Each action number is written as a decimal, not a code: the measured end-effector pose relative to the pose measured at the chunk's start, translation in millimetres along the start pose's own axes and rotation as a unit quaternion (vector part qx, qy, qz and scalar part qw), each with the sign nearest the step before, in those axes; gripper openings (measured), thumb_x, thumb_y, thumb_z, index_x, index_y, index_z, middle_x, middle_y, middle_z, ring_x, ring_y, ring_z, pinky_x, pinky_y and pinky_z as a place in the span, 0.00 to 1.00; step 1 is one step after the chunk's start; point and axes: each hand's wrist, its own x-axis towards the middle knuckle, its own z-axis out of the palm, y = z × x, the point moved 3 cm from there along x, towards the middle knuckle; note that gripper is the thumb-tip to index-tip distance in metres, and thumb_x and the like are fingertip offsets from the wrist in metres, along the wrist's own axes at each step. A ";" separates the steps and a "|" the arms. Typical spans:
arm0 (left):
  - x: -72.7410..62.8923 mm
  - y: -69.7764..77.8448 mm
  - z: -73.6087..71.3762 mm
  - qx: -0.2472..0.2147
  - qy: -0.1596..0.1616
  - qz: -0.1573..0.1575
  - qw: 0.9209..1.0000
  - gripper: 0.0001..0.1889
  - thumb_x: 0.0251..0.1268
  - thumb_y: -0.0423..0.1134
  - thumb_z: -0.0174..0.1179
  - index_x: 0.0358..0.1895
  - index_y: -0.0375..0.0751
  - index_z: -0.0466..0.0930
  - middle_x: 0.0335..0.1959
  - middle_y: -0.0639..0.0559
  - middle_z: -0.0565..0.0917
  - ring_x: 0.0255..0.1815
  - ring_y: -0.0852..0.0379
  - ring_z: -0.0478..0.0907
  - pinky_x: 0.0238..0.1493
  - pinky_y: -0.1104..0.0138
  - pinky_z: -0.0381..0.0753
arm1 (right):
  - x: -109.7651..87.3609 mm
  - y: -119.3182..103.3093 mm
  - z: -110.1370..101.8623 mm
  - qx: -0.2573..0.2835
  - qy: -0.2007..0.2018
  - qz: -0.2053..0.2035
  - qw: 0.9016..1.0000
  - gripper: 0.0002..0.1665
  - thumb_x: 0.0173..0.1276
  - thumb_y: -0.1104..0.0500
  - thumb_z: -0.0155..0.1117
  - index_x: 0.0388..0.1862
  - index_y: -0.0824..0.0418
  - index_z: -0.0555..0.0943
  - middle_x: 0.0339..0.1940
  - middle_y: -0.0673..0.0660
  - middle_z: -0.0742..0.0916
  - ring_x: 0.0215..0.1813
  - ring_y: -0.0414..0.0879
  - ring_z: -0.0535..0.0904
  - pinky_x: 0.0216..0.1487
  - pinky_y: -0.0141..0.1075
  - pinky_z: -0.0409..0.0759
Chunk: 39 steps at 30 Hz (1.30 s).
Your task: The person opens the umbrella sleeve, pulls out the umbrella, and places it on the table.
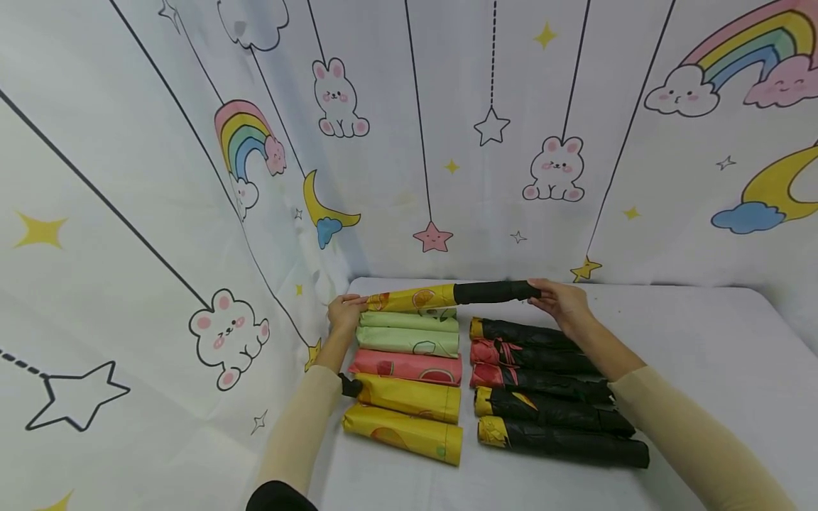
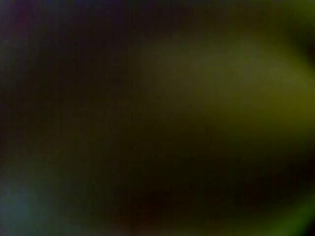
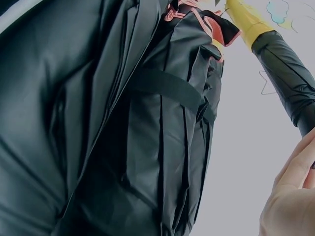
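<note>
A long slim roll point(image 1: 424, 298), yellow with orange-slice print on its left part and black on its right, spans between both hands at the back of the white table. My left hand point(image 1: 345, 311) holds the yellow end. At the black end, my right hand point(image 1: 562, 301) pinches the tip between thumb and fingers. Right below the roll lie two pale green rolls point(image 1: 409, 341). In the right wrist view, the same roll point(image 3: 285, 73) rises from the right hand point(image 3: 293, 196) at the right edge. The left wrist view is dark and blurred.
A pink watermelon-print roll point(image 1: 405, 367) and two yellow rolls point(image 1: 402, 431) continue the left column. Several black rolls point(image 1: 562, 441) with yellow or red ends lie in a right column under the right forearm. A printed white curtain point(image 1: 383, 177) hangs behind the table point(image 1: 703, 341).
</note>
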 end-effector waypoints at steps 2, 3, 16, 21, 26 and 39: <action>-0.8 0.6 -0.3 -0.003 -0.001 0.000 1.000 0.15 0.70 0.27 0.66 0.57 0.31 0.80 0.51 0.41 0.90 0.53 0.47 0.85 0.49 0.65 0.84 | -1.3 -1.1 -2.4 0.000 0.001 -0.002 1.000 0.04 0.66 0.61 0.78 0.38 0.56 0.90 0.35 0.53 0.90 0.36 0.45 0.90 0.47 0.35 0.88; -1.1 0.8 -0.4 -0.006 -0.002 -0.001 1.000 0.15 0.70 0.27 0.66 0.57 0.31 0.80 0.52 0.40 0.89 0.54 0.46 0.85 0.49 0.65 0.84 | -1.9 -1.5 -3.9 0.000 0.002 -0.003 1.000 0.04 0.66 0.61 0.78 0.38 0.56 0.90 0.35 0.53 0.90 0.36 0.45 0.90 0.47 0.36 0.88; -1.5 2.7 -4.0 0.003 0.003 -0.007 1.000 0.21 0.69 0.27 0.67 0.63 0.29 0.78 0.52 0.42 0.90 0.54 0.47 0.85 0.42 0.70 0.82 | -5.7 -7.0 -23.4 0.018 0.006 0.001 1.000 0.03 0.68 0.63 0.76 0.38 0.56 0.91 0.33 0.52 0.90 0.36 0.45 0.89 0.48 0.37 0.88; -4.0 5.4 -2.7 -0.027 -0.004 -0.004 1.000 0.21 0.69 0.25 0.65 0.63 0.26 0.76 0.54 0.37 0.88 0.57 0.45 0.84 0.53 0.62 0.85 | -8.0 -12.5 -31.0 0.028 0.012 0.006 1.000 0.03 0.69 0.64 0.75 0.37 0.57 0.90 0.33 0.52 0.90 0.37 0.45 0.89 0.49 0.37 0.88; -4.3 7.2 -3.3 -0.020 0.000 -0.007 1.000 0.20 0.69 0.25 0.66 0.62 0.27 0.77 0.54 0.38 0.88 0.57 0.45 0.85 0.47 0.67 0.84 | -12.6 -18.3 -37.0 0.040 0.011 0.013 0.999 0.04 0.70 0.66 0.73 0.38 0.57 0.90 0.34 0.53 0.90 0.38 0.45 0.89 0.47 0.36 0.88; -1.2 2.5 -6.1 -0.026 0.016 -0.005 1.000 0.19 0.67 0.25 0.68 0.59 0.28 0.79 0.53 0.38 0.89 0.56 0.46 0.85 0.45 0.71 0.83 | -19.0 -21.7 -62.0 0.048 -0.014 0.000 0.999 0.08 0.74 0.66 0.68 0.38 0.58 0.92 0.33 0.52 0.91 0.37 0.45 0.90 0.48 0.37 0.88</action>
